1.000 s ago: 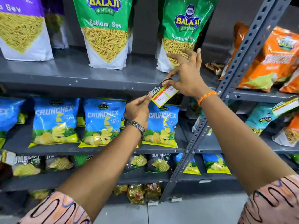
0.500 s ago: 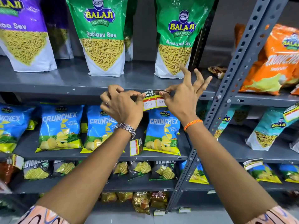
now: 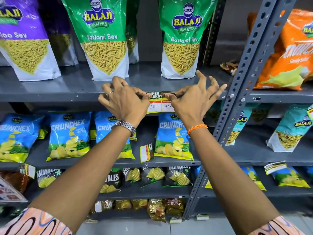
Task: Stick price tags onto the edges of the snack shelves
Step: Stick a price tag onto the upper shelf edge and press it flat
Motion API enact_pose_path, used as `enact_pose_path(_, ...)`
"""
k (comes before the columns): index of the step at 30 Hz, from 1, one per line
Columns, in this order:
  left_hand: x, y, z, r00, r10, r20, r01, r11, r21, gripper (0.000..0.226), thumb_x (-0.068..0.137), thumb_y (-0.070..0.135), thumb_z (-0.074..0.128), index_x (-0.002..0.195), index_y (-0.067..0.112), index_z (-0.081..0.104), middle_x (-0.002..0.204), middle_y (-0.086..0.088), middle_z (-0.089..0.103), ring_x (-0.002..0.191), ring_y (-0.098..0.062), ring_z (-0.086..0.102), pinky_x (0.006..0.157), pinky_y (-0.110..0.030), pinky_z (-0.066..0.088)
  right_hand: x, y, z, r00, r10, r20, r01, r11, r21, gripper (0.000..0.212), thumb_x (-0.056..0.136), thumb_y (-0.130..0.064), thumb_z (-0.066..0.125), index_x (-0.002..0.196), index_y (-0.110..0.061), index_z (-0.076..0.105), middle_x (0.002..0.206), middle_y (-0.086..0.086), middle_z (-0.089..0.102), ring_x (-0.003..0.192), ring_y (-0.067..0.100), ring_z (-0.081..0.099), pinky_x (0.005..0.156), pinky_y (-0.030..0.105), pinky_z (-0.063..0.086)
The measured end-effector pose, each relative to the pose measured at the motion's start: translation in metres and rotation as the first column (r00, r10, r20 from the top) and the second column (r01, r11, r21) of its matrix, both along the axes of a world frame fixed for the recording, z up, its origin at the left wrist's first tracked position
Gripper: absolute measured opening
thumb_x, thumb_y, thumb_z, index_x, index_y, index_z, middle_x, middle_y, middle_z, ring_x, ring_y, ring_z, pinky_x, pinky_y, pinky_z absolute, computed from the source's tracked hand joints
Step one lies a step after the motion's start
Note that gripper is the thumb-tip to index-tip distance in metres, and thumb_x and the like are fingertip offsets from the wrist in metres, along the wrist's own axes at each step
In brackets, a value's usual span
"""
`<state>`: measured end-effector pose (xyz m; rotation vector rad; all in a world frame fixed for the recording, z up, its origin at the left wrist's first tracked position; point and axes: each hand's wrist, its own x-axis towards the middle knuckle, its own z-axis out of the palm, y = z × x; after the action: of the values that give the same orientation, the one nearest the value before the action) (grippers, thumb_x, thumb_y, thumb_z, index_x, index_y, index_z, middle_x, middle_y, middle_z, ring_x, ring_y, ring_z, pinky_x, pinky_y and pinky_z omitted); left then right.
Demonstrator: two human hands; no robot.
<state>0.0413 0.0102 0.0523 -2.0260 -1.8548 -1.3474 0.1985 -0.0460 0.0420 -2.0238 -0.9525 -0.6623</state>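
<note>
A price tag [image 3: 158, 103] with a dark green "SUPER MARKET" top and two white boxes reading 80 and 40 lies against the front edge of the grey upper shelf [image 3: 50, 97]. My left hand [image 3: 124, 100], with a ring and a metal watch, pinches the tag's left side. My right hand [image 3: 189, 100], with an orange thread on the wrist, presses thumb and forefinger on the tag's top right corner, its other fingers spread. The tag's lower half hangs below the shelf edge.
Green Ratlami Sev bags [image 3: 105, 39] stand on the upper shelf right behind the hands. Blue Crunchex bags [image 3: 69, 136] fill the shelf below, where another price tag [image 3: 147, 152] stands on edge. A perforated grey upright [image 3: 243, 78] rises at the right, with orange bags [image 3: 288, 53] beyond it.
Both hands carried the tag from mid-air up onto the shelf edge. It now sits level against the edge, and the hands have settled on its two sides.
</note>
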Motion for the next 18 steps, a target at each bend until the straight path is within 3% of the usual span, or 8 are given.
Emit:
enact_pose_path(4,-0.009,0.004,0.001,0.999,-0.009,0.040,0.009,1.000,0.014,0.042,0.057,0.078,0.074,0.079,0.043,0.075,0.120,0.013,0.051,0.124,-0.028,0.041,0.096,-0.048,0.028,0.007,-0.004,0.008,0.993,-0.030,-0.112,0.026,0.999,-0.033,0.053,0.047,-0.087,0.073,0.062,-0.036,0.074,0.152,-0.008,0.043,0.144,0.033,0.026,0.122,0.061,0.001)
enact_pose_path(7,-0.017,0.010,0.000,0.999,-0.037,0.015,0.036,0.999,0.034,0.053,0.058,0.084,0.067,0.093,0.046,0.076,0.132,0.014,0.049,0.131,-0.029,0.037,0.096,-0.047,0.023,0.008,-0.011,0.012,0.997,0.006,-0.082,-0.008,1.000,-0.025,0.041,0.053,-0.075,0.082,0.071,-0.038,0.075,0.153,-0.005,0.042,0.144,0.034,0.025,0.122,0.060,0.000)
enact_pose_path(10,-0.025,0.014,-0.003,0.998,-0.062,0.010,0.061,0.997,0.055,0.043,0.068,0.078,0.065,0.097,0.048,0.076,0.139,0.017,0.046,0.136,-0.029,0.034,0.101,-0.050,0.024,0.009,-0.016,0.018,0.998,0.058,-0.013,-0.059,0.997,-0.051,0.026,0.066,-0.054,0.086,0.086,-0.039,0.078,0.154,-0.005,0.040,0.142,0.035,0.023,0.117,0.061,0.011)
enact_pose_path(15,-0.032,0.019,-0.010,0.997,-0.061,-0.037,0.063,0.996,0.065,0.038,0.077,0.074,0.062,0.102,0.048,0.075,0.149,0.013,0.041,0.142,-0.030,0.028,0.106,-0.057,0.024,0.004,-0.006,0.030,0.980,0.201,0.006,-0.197,0.967,-0.159,0.045,0.067,-0.073,0.075,0.088,-0.033,0.080,0.153,-0.003,0.041,0.140,0.036,0.023,0.108,0.057,0.017)
enact_pose_path(18,-0.032,0.016,-0.016,0.995,-0.085,-0.049,0.089,0.993,0.075,0.032,0.083,0.069,0.061,0.104,0.049,0.074,0.150,0.012,0.041,0.141,-0.032,0.029,0.105,-0.056,0.023,0.000,-0.001,0.027,0.973,0.227,0.031,-0.218,0.959,-0.178,0.042,0.066,-0.071,0.078,0.084,-0.032,0.080,0.152,-0.005,0.042,0.140,0.034,0.024,0.107,0.053,0.015)
